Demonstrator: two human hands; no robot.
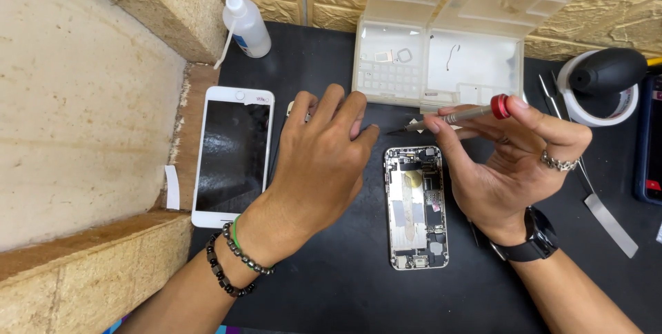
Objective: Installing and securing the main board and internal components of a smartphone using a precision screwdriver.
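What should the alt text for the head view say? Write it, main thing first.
The right hand holds a slim grey screwdriver with a red cap above an opened silver phone body on a black mat; the left hand rests beside a detached white-framed phone screen.

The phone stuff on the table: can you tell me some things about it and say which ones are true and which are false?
1. The right hand holds a screwdriver with a red cap. True.
2. The opened phone lies between the two hands. True.
3. The white screen sits on top of the opened phone. False: it lies apart, to the left of the left hand.
4. The parts box is shut. False: its lid stands open against the wall.
5. The white bottle stands at the back of the black mat. True.
6. The left hand holds the screwdriver. False: it rests palm down on the mat, fingers near the box.
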